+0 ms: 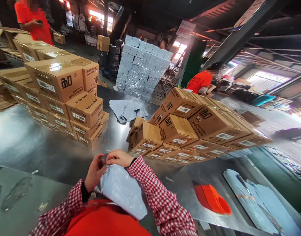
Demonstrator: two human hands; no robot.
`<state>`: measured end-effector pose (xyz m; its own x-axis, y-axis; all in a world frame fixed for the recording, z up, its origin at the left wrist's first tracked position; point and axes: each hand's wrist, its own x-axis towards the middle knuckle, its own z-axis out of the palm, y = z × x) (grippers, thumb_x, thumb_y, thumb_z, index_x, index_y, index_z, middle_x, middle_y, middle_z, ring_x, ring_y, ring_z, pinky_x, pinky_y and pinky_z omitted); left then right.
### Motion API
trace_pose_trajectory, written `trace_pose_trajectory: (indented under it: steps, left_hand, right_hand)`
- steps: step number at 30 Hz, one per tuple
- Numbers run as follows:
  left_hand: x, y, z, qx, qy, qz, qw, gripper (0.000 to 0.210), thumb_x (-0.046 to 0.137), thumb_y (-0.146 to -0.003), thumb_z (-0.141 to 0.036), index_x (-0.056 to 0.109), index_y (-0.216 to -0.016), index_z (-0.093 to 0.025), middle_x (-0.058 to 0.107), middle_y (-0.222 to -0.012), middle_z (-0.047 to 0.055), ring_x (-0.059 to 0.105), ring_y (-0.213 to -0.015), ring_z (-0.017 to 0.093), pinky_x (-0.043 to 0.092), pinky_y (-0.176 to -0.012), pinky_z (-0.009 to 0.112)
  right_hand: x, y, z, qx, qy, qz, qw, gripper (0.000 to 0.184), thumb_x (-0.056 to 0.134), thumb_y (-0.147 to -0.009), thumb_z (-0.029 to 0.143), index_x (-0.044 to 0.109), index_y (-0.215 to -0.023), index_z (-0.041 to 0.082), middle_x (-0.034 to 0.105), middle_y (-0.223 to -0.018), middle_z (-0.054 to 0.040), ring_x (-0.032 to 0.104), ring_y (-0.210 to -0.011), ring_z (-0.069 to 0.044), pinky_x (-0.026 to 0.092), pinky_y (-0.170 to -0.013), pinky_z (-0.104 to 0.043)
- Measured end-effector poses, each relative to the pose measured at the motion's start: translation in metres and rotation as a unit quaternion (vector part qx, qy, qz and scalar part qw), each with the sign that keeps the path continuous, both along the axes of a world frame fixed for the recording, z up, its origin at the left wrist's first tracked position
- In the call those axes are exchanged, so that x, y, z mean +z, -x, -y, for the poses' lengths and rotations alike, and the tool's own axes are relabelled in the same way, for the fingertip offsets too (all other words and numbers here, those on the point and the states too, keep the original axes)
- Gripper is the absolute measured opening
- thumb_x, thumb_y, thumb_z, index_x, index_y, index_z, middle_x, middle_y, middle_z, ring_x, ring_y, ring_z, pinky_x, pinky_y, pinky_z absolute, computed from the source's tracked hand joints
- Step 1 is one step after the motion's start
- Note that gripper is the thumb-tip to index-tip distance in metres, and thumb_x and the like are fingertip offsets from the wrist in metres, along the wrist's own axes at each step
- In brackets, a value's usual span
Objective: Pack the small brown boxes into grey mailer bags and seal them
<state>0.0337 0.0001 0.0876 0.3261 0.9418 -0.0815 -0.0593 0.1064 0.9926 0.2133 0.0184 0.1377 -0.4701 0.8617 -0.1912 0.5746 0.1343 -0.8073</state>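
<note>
A pale grey plastic mailing bag (123, 188) hangs in front of my body, its upper corner between my two hands. My left hand (95, 172) pinches the bag's top left edge with thumb and fingers. Just beside it, my right hand (121, 158) is bent over the same edge, fingertips pinched on the plastic. Whether anything lies inside the bag is hidden. Beyond my hands, more grey bags (128, 109) lie in a loose pile on the metal table (113, 141), with a dark object on top that I cannot make out.
Stacked cardboard boxes (64, 82) stand at the left, others (177, 127) at the right. An orange folded cloth (211, 198) and a bundle of grey bags (260, 203) lie at lower right. Behind stands a wrapped pallet (142, 65). People in orange (200, 82) work nearby.
</note>
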Motion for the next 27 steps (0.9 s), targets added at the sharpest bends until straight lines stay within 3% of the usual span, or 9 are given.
trace_pose_trajectory:
  steps: [6,14,16,18,20,22,23,25,27]
  left_hand:
    - [-0.002,0.000,0.000,0.000,0.014,-0.001,1.000,0.041,0.067,-0.070,-0.040,0.052,-0.101,-0.019,0.049,-0.067,-0.007,0.046,-0.060,0.013,0.039,-0.057,0.027]
    - [-0.004,0.005,-0.002,-0.006,0.020,-0.040,0.999,0.039,0.062,-0.081,-0.049,0.056,-0.105,-0.019,0.052,-0.071,-0.003,0.051,-0.065,0.015,0.044,-0.058,0.029]
    - [0.004,0.012,-0.001,0.038,-0.035,-0.083,0.995,0.046,0.064,-0.080,-0.053,0.058,-0.109,-0.018,0.061,-0.082,0.002,0.060,-0.076,0.020,0.052,-0.066,0.034]
    - [0.019,0.017,0.002,0.055,-0.164,-0.136,0.976,0.041,0.065,-0.083,-0.049,0.062,-0.109,-0.018,0.067,-0.099,0.008,0.066,-0.093,0.025,0.056,-0.082,0.041]
    - [0.034,0.016,0.008,-0.097,-0.311,-0.152,0.933,0.029,0.059,-0.092,-0.043,0.068,-0.108,-0.020,0.071,-0.111,0.010,0.067,-0.106,0.025,0.054,-0.097,0.043]
    - [0.045,0.007,0.014,-0.335,-0.396,-0.158,0.840,0.033,0.055,-0.096,-0.043,0.069,-0.118,-0.022,0.073,-0.123,0.010,0.066,-0.117,0.027,0.048,-0.109,0.047]
    - [0.048,0.001,0.017,-0.415,-0.413,-0.172,0.792,0.042,0.057,-0.096,-0.046,0.066,-0.128,-0.021,0.068,-0.134,0.011,0.061,-0.127,0.030,0.041,-0.116,0.052]
    - [0.049,-0.011,0.020,-0.471,-0.419,-0.227,0.743,0.064,0.062,-0.091,-0.051,0.053,-0.145,-0.018,0.052,-0.151,0.014,0.042,-0.144,0.037,0.027,-0.122,0.061]
    - [0.044,-0.019,0.022,-0.474,-0.402,-0.268,0.736,0.072,0.065,-0.089,-0.049,0.045,-0.151,-0.019,0.042,-0.159,0.012,0.031,-0.150,0.038,0.019,-0.125,0.062]
  right_hand:
    - [0.000,0.001,0.004,-0.040,-0.003,-0.023,0.999,0.007,0.063,-0.089,0.014,0.066,-0.082,0.015,0.056,-0.076,0.0033,0.048,-0.070,-0.011,0.037,-0.067,-0.024]
    - [-0.012,-0.024,0.009,-0.264,0.092,0.051,0.959,0.017,0.052,-0.094,0.014,0.056,-0.077,0.018,0.055,-0.065,0.0035,0.053,-0.065,-0.011,0.038,-0.064,-0.023]
    - [-0.013,-0.032,0.015,-0.287,0.101,0.060,0.951,0.019,0.053,-0.092,0.013,0.054,-0.074,0.018,0.055,-0.062,0.0033,0.052,-0.062,-0.012,0.037,-0.063,-0.024]
    - [-0.012,-0.036,0.020,-0.303,0.108,0.060,0.945,0.020,0.056,-0.090,0.011,0.054,-0.071,0.017,0.055,-0.061,0.0035,0.050,-0.060,-0.011,0.036,-0.063,-0.025]
    - [-0.011,-0.035,0.022,-0.317,0.114,0.044,0.940,0.021,0.060,-0.087,0.010,0.054,-0.068,0.017,0.055,-0.059,0.0038,0.049,-0.059,-0.011,0.036,-0.063,-0.025]
    - [-0.012,-0.033,0.022,-0.339,0.117,0.013,0.933,0.021,0.062,-0.085,0.009,0.056,-0.066,0.017,0.056,-0.056,0.0037,0.050,-0.058,-0.011,0.038,-0.064,-0.025]
    - [-0.014,-0.032,0.022,-0.357,0.116,-0.006,0.927,0.021,0.063,-0.083,0.008,0.056,-0.065,0.017,0.055,-0.054,0.0038,0.050,-0.057,-0.011,0.039,-0.064,-0.025]
    - [-0.018,-0.035,0.025,-0.416,0.101,-0.051,0.902,0.020,0.061,-0.083,0.010,0.055,-0.066,0.017,0.054,-0.052,0.0044,0.052,-0.055,-0.011,0.044,-0.062,-0.024]
    - [-0.020,-0.051,0.039,-0.502,0.062,-0.108,0.856,0.019,0.056,-0.086,0.017,0.050,-0.068,0.019,0.053,-0.055,0.0048,0.056,-0.054,-0.011,0.049,-0.060,-0.025]
